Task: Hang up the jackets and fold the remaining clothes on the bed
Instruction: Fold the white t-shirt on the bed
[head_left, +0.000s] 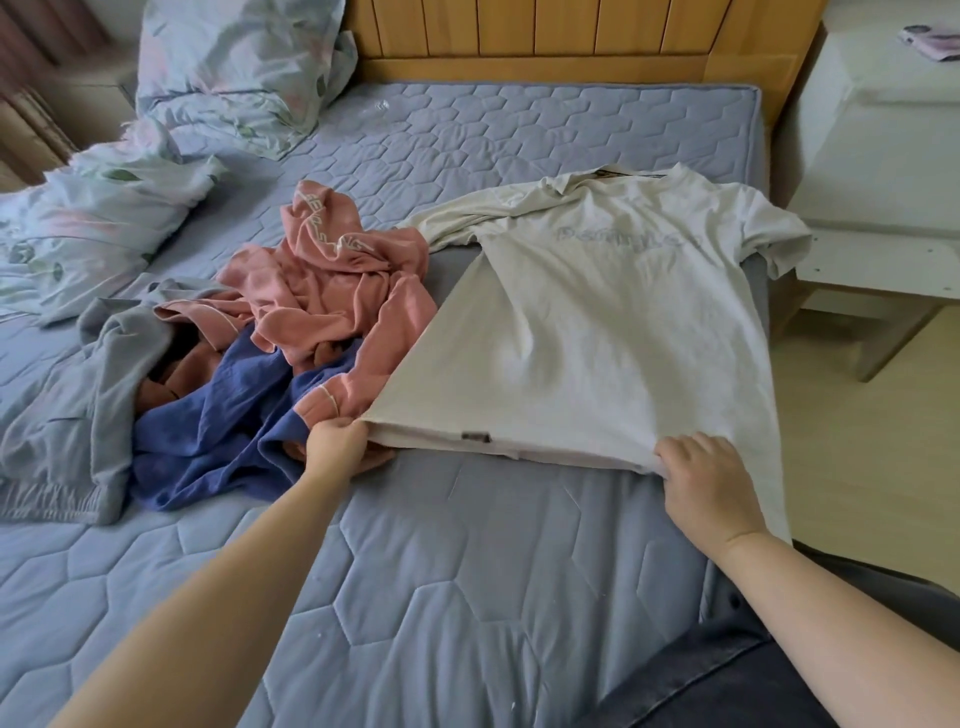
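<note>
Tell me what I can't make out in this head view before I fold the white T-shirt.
All in the head view:
- Lettering on the white T-shirt: blurred, unreadable.
- Hem tag: too small to read.
- Left hand: its fingertips are tucked under the hem.
- Blue garment: partly buried under the pink garment; type unclear.
- Item on the nightstand: cut off by the frame's right edge.

A home bedroom, this one. Just this side of the fingers (340, 423) of the left hand (335, 447) stretches a blue quilted mattress (441, 597). Well beyond them stands a wooden headboard (545, 31), with floral pillows (234, 57) up to their left. Off to the right of the right hand (706, 480) and its fingers, a white bedside table (872, 182) sits on pale wood-look floor (857, 457). Just left of the left fingers, loose clothes (291, 332) lie heaped.
</note>
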